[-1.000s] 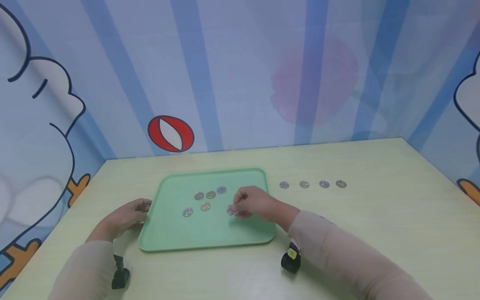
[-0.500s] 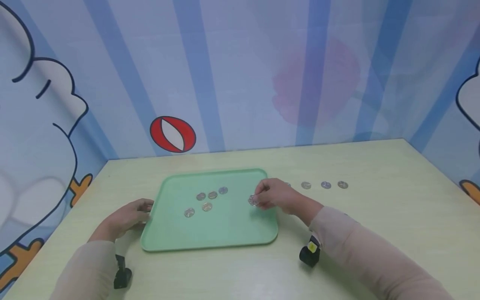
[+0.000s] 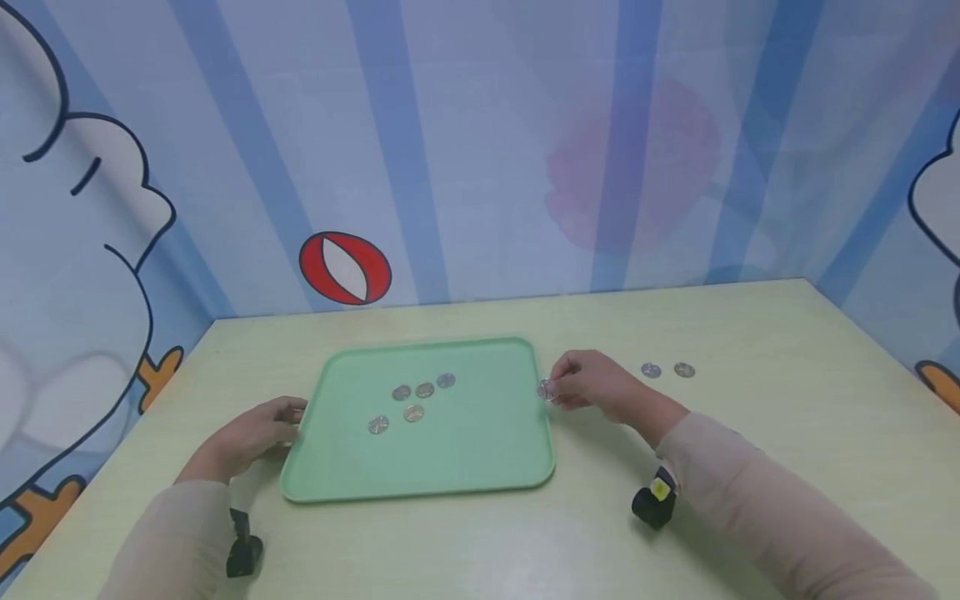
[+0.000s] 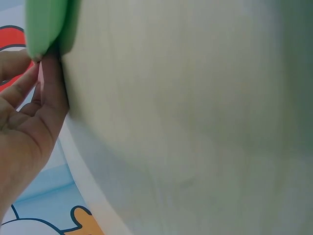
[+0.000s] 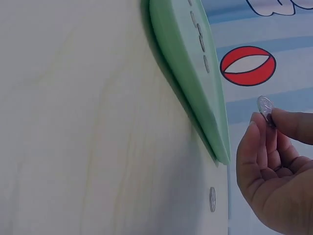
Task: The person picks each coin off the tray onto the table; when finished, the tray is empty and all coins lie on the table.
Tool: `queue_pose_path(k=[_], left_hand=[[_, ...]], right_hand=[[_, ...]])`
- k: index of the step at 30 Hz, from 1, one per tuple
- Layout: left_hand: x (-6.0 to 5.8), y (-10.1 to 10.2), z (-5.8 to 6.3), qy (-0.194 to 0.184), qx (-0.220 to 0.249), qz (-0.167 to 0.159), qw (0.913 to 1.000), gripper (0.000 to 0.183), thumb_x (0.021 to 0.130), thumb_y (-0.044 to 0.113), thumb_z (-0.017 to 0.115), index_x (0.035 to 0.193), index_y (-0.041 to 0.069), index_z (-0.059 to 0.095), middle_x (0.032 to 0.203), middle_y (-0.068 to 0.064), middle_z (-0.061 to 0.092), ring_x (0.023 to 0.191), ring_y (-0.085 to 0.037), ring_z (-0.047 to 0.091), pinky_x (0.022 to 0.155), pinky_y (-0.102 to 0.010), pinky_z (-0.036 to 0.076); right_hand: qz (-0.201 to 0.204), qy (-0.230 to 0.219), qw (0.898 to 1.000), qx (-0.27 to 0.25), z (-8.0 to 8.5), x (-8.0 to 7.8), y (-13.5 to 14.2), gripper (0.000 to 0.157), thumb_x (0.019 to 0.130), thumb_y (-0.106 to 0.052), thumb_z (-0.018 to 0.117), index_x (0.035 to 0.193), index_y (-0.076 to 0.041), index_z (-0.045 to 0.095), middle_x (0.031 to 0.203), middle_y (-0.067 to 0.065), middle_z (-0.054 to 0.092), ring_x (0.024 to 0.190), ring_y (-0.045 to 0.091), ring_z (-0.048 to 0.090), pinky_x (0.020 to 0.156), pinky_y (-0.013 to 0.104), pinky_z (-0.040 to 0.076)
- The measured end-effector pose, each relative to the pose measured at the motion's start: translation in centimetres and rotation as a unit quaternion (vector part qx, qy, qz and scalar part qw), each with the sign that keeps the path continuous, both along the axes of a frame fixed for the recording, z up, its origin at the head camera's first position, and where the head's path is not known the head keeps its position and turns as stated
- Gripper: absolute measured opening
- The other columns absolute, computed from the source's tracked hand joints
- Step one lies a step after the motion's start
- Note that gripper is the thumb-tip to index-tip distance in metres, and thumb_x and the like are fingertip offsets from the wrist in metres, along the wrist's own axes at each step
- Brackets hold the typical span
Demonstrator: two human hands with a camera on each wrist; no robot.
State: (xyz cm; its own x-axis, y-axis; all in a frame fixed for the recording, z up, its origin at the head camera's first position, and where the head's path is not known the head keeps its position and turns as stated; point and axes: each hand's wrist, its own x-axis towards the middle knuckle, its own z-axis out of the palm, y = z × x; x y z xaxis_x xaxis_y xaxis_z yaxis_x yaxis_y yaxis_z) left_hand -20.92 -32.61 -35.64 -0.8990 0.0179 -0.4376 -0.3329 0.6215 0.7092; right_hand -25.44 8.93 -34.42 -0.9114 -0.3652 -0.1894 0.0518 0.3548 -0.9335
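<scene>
My right hand [image 3: 596, 386] pinches a silver coin [image 3: 546, 390] between thumb and fingertips, just over the right rim of the green tray [image 3: 465, 462]. The right wrist view shows that coin [image 5: 265, 108] held on edge above the tray's level. At the tray's left rim my left hand [image 3: 255, 429] grips the edge; in the left wrist view its fingers [image 4: 53, 83] meet the green lip [image 4: 45, 29]. Several coins lie flat in the tray, among them a nearer one [image 3: 378, 425] and a farther one [image 3: 446, 381].
Right of the tray, two coins lie on the pale wooden table [image 3: 750, 433]: one coin [image 3: 651, 370] and another coin [image 3: 684, 370]. The right hand hides the spot left of them. A printed cloth backdrop [image 3: 495, 167] rises behind the table.
My right hand has carried the pinched coin rightward from the tray's middle to its right rim, covering two of the table coins. The left hand stays at the tray's left edge.
</scene>
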Motion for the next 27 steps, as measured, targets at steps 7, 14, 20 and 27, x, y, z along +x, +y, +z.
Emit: queue_pose_path(k=[7,14,20,27], left_hand=[[-0.1,0.0,-0.1,0.003,0.004,-0.001,1.0,0.058,0.08,0.002,0.047,0.131,-0.005,0.021,0.13,-0.028,0.025,0.115,-0.041,0.031,0.091,-0.049,0.035],[0.0,-0.1,0.0,0.004,0.005,-0.005,1.0,0.058,0.08,0.002,0.047,0.131,-0.006,0.02,0.13,-0.029,0.024,0.116,-0.042,0.029,0.092,-0.049,0.034],[0.1,-0.1,0.1,0.005,0.011,-0.007,0.9999,0.057,0.081,0.002,0.046,0.131,-0.005,0.02,0.13,-0.028,0.025,0.115,-0.041,0.03,0.092,-0.049,0.034],[0.0,-0.1,0.0,0.001,-0.001,-0.005,1.0,0.058,0.081,0.005,0.049,0.131,-0.005,0.021,0.129,-0.027,0.027,0.115,-0.041,0.03,0.091,-0.05,0.034]], right_hand=[[-0.029,-0.01,0.999,0.03,-0.6,-0.4,1.4,0.013,0.08,-0.002,0.054,0.089,0.005,0.049,0.098,0.017,0.053,0.074,0.016,0.057,0.07,0.029,0.05],[-0.026,-0.009,0.998,0.053,-0.9,-0.6,2.7,0.012,0.081,-0.003,0.053,0.09,0.004,0.049,0.086,0.011,0.055,0.074,0.017,0.056,0.07,0.029,0.05],[-0.015,0.004,0.996,0.085,-1.0,-0.9,3.1,0.011,0.079,-0.004,0.055,0.085,0.003,0.05,0.079,0.008,0.055,0.07,0.017,0.053,0.064,0.027,0.048],[0.016,0.024,0.992,0.126,-1.4,-1.2,3.7,0.012,0.077,-0.005,0.057,0.085,0.002,0.05,0.076,0.008,0.054,0.069,0.017,0.052,0.062,0.028,0.047]])
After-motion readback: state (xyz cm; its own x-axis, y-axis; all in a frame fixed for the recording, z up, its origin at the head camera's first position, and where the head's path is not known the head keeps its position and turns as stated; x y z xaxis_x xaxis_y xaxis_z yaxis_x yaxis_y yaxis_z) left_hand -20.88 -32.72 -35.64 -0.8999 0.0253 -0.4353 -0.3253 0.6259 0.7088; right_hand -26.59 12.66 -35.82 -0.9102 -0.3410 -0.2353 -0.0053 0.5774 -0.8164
